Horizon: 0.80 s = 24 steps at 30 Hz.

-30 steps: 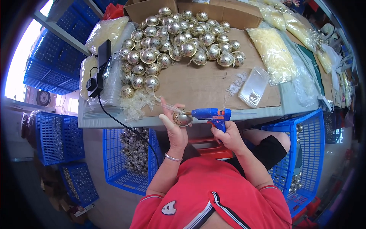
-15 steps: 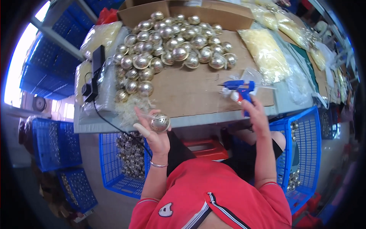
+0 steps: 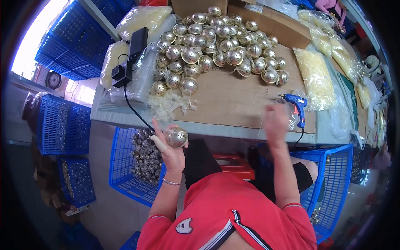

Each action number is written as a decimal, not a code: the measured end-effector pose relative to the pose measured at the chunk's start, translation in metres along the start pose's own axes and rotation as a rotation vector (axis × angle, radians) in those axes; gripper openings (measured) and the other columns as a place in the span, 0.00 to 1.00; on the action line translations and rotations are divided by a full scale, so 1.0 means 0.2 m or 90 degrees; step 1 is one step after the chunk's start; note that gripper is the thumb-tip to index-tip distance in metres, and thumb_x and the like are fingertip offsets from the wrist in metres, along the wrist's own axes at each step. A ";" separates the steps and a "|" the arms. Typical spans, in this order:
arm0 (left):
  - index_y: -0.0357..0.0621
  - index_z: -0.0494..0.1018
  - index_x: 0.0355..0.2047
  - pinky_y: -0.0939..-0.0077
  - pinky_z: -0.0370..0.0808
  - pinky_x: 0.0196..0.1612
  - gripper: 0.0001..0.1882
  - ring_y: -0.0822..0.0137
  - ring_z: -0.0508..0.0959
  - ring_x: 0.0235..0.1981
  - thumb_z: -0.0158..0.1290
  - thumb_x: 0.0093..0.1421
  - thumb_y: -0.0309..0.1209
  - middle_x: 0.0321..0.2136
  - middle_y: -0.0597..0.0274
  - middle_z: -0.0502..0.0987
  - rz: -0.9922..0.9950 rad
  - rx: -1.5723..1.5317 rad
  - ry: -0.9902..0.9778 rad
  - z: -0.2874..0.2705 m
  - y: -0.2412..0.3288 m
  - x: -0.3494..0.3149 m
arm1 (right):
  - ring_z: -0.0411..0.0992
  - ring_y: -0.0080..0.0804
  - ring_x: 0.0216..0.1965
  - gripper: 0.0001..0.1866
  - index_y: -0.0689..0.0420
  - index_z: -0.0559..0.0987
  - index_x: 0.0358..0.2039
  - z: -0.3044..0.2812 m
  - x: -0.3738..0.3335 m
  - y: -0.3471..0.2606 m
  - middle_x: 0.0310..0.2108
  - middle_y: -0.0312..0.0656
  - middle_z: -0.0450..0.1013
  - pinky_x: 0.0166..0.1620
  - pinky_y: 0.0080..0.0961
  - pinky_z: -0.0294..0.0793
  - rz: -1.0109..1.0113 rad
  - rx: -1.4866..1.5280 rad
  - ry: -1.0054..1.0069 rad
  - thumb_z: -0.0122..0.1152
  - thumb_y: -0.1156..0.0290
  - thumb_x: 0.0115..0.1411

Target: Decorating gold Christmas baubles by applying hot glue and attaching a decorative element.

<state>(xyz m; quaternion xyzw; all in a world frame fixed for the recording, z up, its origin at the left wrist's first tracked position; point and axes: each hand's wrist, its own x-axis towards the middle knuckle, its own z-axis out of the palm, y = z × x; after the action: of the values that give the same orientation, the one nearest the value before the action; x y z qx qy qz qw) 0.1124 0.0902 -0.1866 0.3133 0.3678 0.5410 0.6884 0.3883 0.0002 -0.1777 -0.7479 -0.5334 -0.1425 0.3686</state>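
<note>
head view: the left hand (image 3: 170, 146) grasps a gold metal ball (image 3: 177, 137) just off the surface's (image 3: 233, 102) near edge. the right hand (image 3: 276, 120), blurred, hangs released and empty beside the blue glue gun (image 3: 294, 101) lying near the surface's near right corner.

One perforated gold ball (image 3: 177, 137) sits in the one left hand (image 3: 171, 148); the one right hand (image 3: 276, 121) is blurred and holds nothing that can be made out. One blue glue gun (image 3: 295, 101) lies at the right of the one cardboard sheet (image 3: 233, 100). Far on that sheet is a heap of gold balls (image 3: 216, 46), roughly forty, too crowded to count exactly. One black power adapter (image 3: 132, 54) rests at the left. Two blue crates (image 3: 125, 166) stand under the table's near edge, and two more (image 3: 62, 129) at far left.
</note>
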 end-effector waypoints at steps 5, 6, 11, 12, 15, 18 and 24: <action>0.66 0.39 0.66 0.78 0.66 0.21 0.36 0.70 0.71 0.28 0.27 0.61 0.63 0.39 0.63 0.68 0.011 -0.002 0.003 0.00 0.00 -0.01 | 0.69 0.46 0.34 0.06 0.60 0.76 0.26 0.48 0.01 -0.40 0.28 0.47 0.71 0.38 0.38 0.69 -0.018 0.286 -0.203 0.62 0.72 0.50; 0.66 0.39 0.66 0.78 0.66 0.21 0.36 0.70 0.71 0.28 0.27 0.61 0.63 0.39 0.63 0.68 0.013 -0.004 0.002 0.01 0.01 -0.01 | 0.69 0.46 0.34 0.06 0.60 0.76 0.26 0.53 0.03 -0.44 0.28 0.47 0.71 0.38 0.38 0.69 -0.020 0.286 -0.202 0.62 0.72 0.50; 0.62 0.36 0.67 0.77 0.67 0.21 0.40 0.69 0.70 0.26 0.29 0.60 0.64 0.39 0.60 0.66 0.016 -0.007 0.020 -0.02 0.03 -0.03 | 0.69 0.48 0.30 0.08 0.59 0.77 0.26 0.75 0.05 -0.40 0.26 0.48 0.71 0.36 0.39 0.69 -0.042 0.131 -0.176 0.62 0.69 0.49; 0.62 0.36 0.67 0.77 0.67 0.21 0.40 0.69 0.70 0.26 0.29 0.60 0.64 0.39 0.60 0.66 0.019 -0.010 0.025 -0.03 0.03 -0.01 | 0.69 0.48 0.30 0.08 0.59 0.77 0.26 0.75 0.09 -0.37 0.26 0.48 0.71 0.36 0.39 0.69 -0.047 0.132 -0.180 0.62 0.69 0.49; 0.61 0.36 0.67 0.77 0.67 0.21 0.40 0.69 0.70 0.27 0.29 0.61 0.64 0.39 0.59 0.66 0.023 -0.004 0.014 -0.06 0.03 -0.02 | 0.70 0.46 0.29 0.06 0.59 0.77 0.26 0.66 0.17 -0.25 0.24 0.47 0.71 0.35 0.39 0.69 0.034 0.132 -0.117 0.61 0.71 0.50; 0.60 0.36 0.67 0.78 0.68 0.21 0.40 0.69 0.70 0.27 0.30 0.61 0.63 0.40 0.59 0.66 0.014 -0.003 0.005 -0.06 0.01 -0.01 | 0.71 0.43 0.27 0.04 0.59 0.76 0.29 0.58 0.21 -0.21 0.23 0.46 0.71 0.31 0.35 0.70 0.166 0.150 -0.124 0.59 0.74 0.52; 0.63 0.36 0.67 0.77 0.67 0.21 0.38 0.69 0.71 0.28 0.28 0.61 0.63 0.39 0.61 0.67 -0.005 0.000 -0.017 -0.06 -0.04 -0.01 | 0.70 0.45 0.31 0.07 0.57 0.73 0.30 0.51 0.09 -0.40 0.29 0.46 0.70 0.34 0.37 0.70 -0.099 0.145 -0.151 0.60 0.74 0.51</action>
<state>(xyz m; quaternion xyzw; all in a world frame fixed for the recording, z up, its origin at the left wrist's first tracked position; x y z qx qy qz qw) 0.1054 0.0873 -0.1993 0.3193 0.3598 0.5343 0.6951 0.3050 0.0965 -0.2053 -0.6695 -0.6418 -0.0202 0.3735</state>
